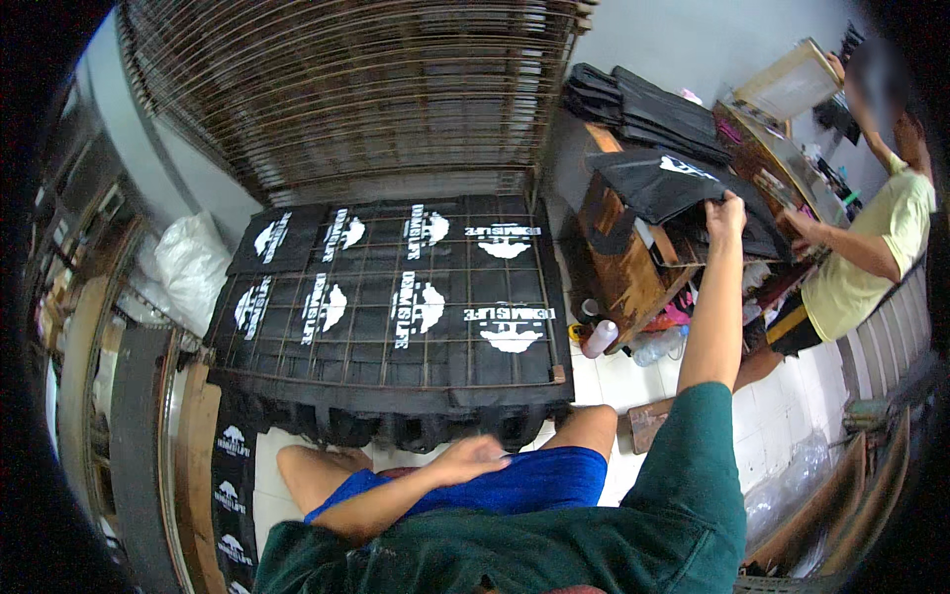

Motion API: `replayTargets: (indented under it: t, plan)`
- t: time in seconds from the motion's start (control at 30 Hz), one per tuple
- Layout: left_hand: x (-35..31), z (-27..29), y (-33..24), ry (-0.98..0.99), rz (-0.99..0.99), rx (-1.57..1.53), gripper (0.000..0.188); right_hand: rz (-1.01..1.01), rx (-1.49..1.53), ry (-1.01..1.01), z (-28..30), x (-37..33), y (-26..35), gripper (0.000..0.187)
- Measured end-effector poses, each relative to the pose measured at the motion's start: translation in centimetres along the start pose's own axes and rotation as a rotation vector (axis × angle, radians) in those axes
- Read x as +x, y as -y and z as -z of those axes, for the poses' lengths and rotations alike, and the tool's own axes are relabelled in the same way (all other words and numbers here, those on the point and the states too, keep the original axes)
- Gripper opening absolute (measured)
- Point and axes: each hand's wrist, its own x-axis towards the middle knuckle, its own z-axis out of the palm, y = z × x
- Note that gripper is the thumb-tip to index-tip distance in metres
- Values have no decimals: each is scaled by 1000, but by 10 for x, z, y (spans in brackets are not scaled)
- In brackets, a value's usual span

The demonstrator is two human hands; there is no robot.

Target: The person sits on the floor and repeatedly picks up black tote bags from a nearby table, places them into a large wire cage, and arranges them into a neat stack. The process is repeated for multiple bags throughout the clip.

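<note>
My right hand [726, 215] reaches far forward to the right, its fingers closed on the edge of a black fabric bag [643, 188] with a white print. That bag hangs over the corner of a wooden table [633, 280], partly lifted. Above my lap is my left hand [469, 459], slightly blurred, its fingers loosely stretched and nothing visible in them. Before my knees, several black fabric pieces with white prints [376, 282] lie flat in rows under a thin wire grid rack [426, 384].
A tall stack of wire racks [346, 89] stands tilted up behind the rows. Folded black fabric [653, 104] is piled on the table. At right a co-worker in a yellow shirt [871, 238] holds up a framed screen [789, 84]. A bottle [600, 340] stands on the floor.
</note>
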Motion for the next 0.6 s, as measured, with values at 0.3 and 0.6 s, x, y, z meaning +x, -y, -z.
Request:
replayTargets:
  t: [0.3,0.6]
  plan:
    - [88,50,-233,193,-316,-878,93,278,-117,407,-102,-321,-46,21]
    - [11,133,-271,-816,-482,-1001,18,359,-385,769,-32,-475,-132,38]
